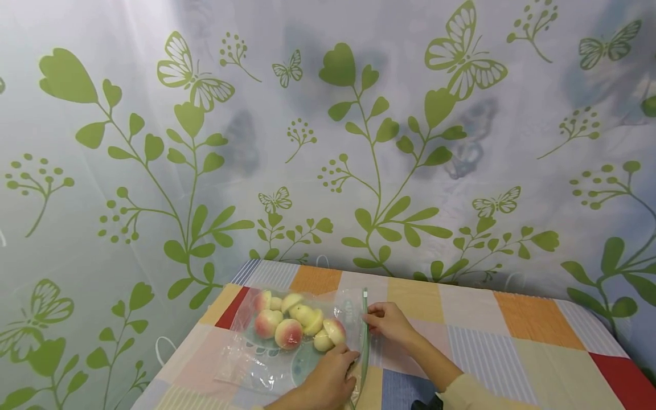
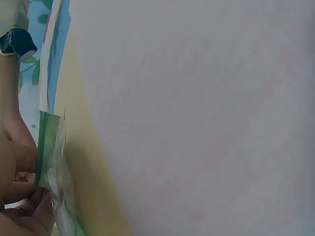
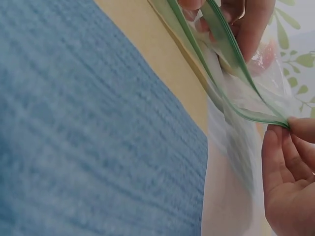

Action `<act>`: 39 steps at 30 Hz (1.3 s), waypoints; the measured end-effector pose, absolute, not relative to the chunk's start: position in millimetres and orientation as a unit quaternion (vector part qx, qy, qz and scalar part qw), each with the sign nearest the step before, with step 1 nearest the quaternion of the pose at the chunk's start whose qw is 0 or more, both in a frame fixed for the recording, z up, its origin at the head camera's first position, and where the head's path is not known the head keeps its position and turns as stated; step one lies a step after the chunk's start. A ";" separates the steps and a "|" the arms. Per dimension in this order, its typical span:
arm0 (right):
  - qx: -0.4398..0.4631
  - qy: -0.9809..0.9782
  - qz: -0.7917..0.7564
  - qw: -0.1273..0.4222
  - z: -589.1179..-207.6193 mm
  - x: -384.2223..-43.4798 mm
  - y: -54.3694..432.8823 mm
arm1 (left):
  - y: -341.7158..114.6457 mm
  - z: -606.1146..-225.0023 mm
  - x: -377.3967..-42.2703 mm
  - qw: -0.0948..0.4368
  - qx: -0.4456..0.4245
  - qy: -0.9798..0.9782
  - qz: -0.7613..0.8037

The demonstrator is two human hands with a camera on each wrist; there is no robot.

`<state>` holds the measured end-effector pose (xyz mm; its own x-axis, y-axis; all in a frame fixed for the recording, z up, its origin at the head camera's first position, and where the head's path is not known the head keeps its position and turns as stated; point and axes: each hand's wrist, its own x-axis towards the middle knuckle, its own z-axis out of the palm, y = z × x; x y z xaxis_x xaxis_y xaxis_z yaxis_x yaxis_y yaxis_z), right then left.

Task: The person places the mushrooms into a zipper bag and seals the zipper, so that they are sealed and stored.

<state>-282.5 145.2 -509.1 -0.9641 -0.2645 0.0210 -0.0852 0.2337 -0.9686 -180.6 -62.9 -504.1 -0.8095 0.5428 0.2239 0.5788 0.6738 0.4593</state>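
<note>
A clear zip bag (image 1: 241, 364) with a green zip edge lies on the table in the head view. Inside it are several peach-like pieces (image 1: 288, 333), pale yellow with red blush, and plainer yellow pieces (image 1: 306, 316). My right hand (image 3: 290, 177) pinches one end of the green zip strip (image 3: 231, 46) between thumb and fingers. Farther along the mouth, my left hand (image 1: 330, 376) grips the bag's edge, fingers curled. In the right wrist view the two green edges stand apart between the hands. At lower left of the left wrist view, fingers (image 2: 19, 196) hold the green edge.
A patchwork-patterned cloth (image 1: 543, 364) covers the table. Behind it hangs a pale curtain (image 1: 287, 171) printed with green leaves and butterflies. A dark device (image 2: 18, 43) is strapped to the right wrist.
</note>
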 end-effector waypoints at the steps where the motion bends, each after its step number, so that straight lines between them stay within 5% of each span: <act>1: -0.111 0.781 -0.610 0.072 -509.0 -282.5 144.6 | -62.7 -504.6 -180.7 0.035 -0.308 -0.913 -0.264; 9: -0.107 0.781 -0.612 0.067 -507.8 -285.4 142.0 | -60.5 -506.2 -179.1 0.081 -0.328 -0.906 -0.254; 17: -0.104 0.782 -0.610 0.073 -509.4 -288.3 144.4 | -69.3 -486.8 -189.3 0.052 -0.335 -0.884 -0.321; 25: -0.117 0.782 -0.608 0.071 -509.4 -289.0 146.1 | -79.5 -450.6 -237.1 0.118 -0.356 -0.861 -0.344; 39: -0.153 0.771 -0.616 0.049 -513.2 -291.8 146.1 | -71.4 -425.4 -320.5 0.079 -0.310 -0.875 -0.365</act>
